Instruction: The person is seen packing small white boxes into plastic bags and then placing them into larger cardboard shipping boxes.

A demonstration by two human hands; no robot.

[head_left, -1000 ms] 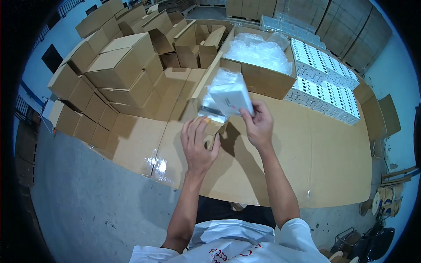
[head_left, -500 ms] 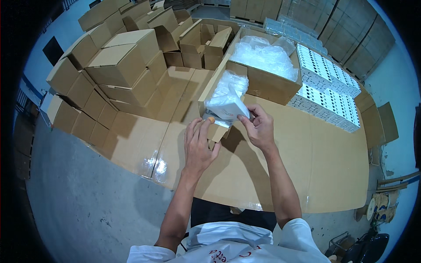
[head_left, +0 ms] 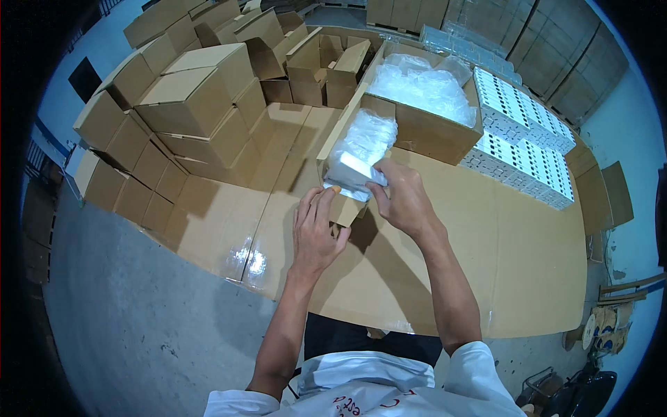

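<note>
- Lowered over the last second: the clear plastic bag [head_left: 358, 156] with its flat white item, held up well above the work a moment ago, now sunk halfway into the small open carton [head_left: 342, 182].
- Shifted too: the left hand [head_left: 316, 233], earlier flat on the cardboard sheet, now up against the carton's near wall, fingers [head_left: 321, 201] spread and pressed on the cardboard, steadying rather than clasping.
- Right hand [head_left: 403, 198] on the bag's lower right edge, fingers closed in a pinch on the plastic, pushing it in.
- Judged from this: packing step almost through, bag not yet fully seated, flaps not yet folded.
- Counted: two hands, one bag in hand, one small carton being filled.
- One large open box [head_left: 434, 121] behind, full of more clear bags, too crumpled together to number.
- Flat white packs [head_left: 524, 142] in rows at the right, too many and too small to count.
- Folded brown cartons [head_left: 187, 104] stacked at the left, well over a dozen.
- All on a cardboard-covered table [head_left: 528, 271].
</note>
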